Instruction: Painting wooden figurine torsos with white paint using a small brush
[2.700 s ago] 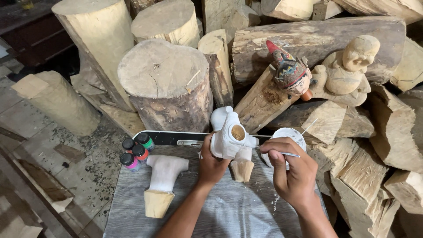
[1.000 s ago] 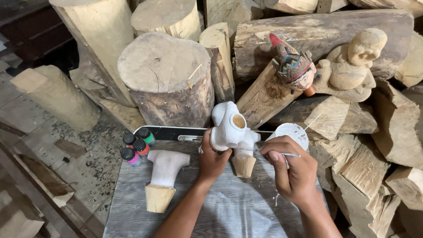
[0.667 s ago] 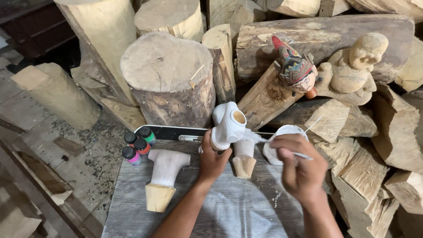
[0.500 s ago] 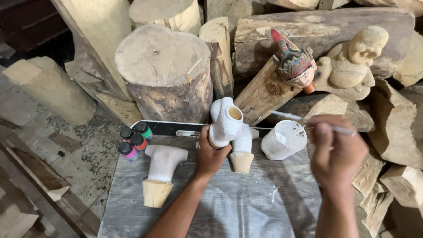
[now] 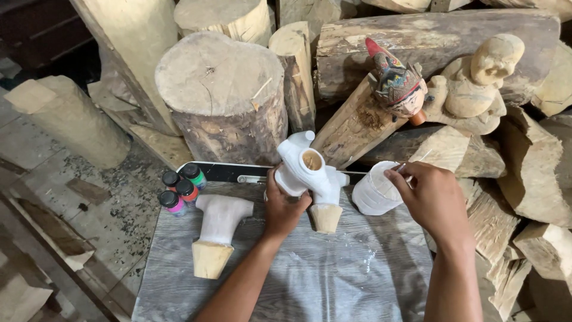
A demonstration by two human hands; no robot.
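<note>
My left hand grips a white-painted wooden carving with a bare wood base, held upright on a grey board. My right hand holds a thin paintbrush whose tip reaches into a white plastic cup to the carving's right. A second white-painted carving with a bare wood base lies on the board to the left.
Small paint bottles with coloured caps stand at the board's left corner beside a black ruler-like bar. Logs and stumps pile up behind. A painted figure head and an unpainted carved figure rest on the logs.
My right hand lifted the brush away from the carving, swung right, then came back down to the white cup. The left hand kept its hold on the carving.
</note>
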